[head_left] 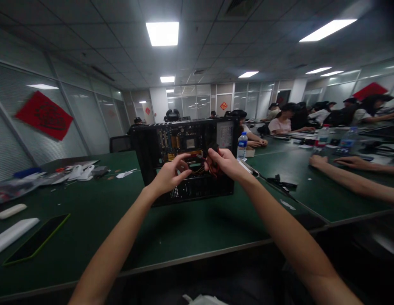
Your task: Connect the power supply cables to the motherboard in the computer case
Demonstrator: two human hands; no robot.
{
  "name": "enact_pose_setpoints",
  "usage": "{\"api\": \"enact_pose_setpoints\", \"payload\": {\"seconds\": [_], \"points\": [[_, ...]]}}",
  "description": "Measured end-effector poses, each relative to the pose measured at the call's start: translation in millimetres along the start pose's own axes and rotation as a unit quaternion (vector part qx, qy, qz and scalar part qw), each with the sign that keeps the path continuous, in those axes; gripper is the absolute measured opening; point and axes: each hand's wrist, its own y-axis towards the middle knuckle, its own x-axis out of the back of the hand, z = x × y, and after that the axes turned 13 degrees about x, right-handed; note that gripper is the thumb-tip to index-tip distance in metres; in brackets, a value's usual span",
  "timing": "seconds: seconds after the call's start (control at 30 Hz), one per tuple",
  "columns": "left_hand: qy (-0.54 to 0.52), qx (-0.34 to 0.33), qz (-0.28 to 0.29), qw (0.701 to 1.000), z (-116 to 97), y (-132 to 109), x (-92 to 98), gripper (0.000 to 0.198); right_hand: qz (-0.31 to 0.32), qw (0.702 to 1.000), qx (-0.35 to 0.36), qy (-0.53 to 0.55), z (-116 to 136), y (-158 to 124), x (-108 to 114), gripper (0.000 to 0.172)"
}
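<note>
An open black computer case (184, 195) stands upright on the green table, its inside facing me. The motherboard (191, 143) shows in its upper part, with a labelled power supply (224, 134) at the upper right. My right hand (222, 163) is closed around a bundle of dark red cables (212, 169) in front of the case. To its left, my left hand (171, 173) is open, thumb and fingers curved apart near the board's lower slots. Thin yellowish wires (199, 170) run between the two hands; whether the left thumb touches them is unclear.
A water bottle (242, 146) stands behind the case's right side. Black cables (281, 183) lie to the right, near a co-worker's forearms (352, 178). On the left are a green-edged dark panel (39, 239), a white bar (14, 235) and assorted small parts (85, 173).
</note>
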Motion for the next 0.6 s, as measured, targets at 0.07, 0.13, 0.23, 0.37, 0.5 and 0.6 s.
{"api": "enact_pose_setpoints", "payload": {"seconds": [0.07,0.13,0.23,0.37,0.5,0.6], "points": [[0.01,-0.041,-0.033,0.999,-15,21,2.3,0.047,-0.023,0.999,-0.007,0.024,-7,14,-1,0.067],[0.029,-0.063,-0.063,0.996,-22,38,5.3,0.033,-0.045,0.998,-0.02,0.049,-17,25,-3,0.07],[0.036,-0.059,-0.066,0.995,-17,55,8.5,0.022,-0.075,0.993,-0.022,0.087,-36,37,-9,0.07],[0.034,-0.034,-0.043,0.998,8,66,8.0,0.02,-0.067,0.995,-0.025,0.076,-62,51,-20,0.07],[0.032,-0.008,-0.055,0.998,37,74,4.5,0.028,-0.05,0.996,-0.067,0.002,-88,64,-29,0.075],[0.04,0.001,-0.052,0.998,54,79,1.5,0.041,-0.057,0.993,-0.091,-0.039,-108,70,-33,0.077]]}}
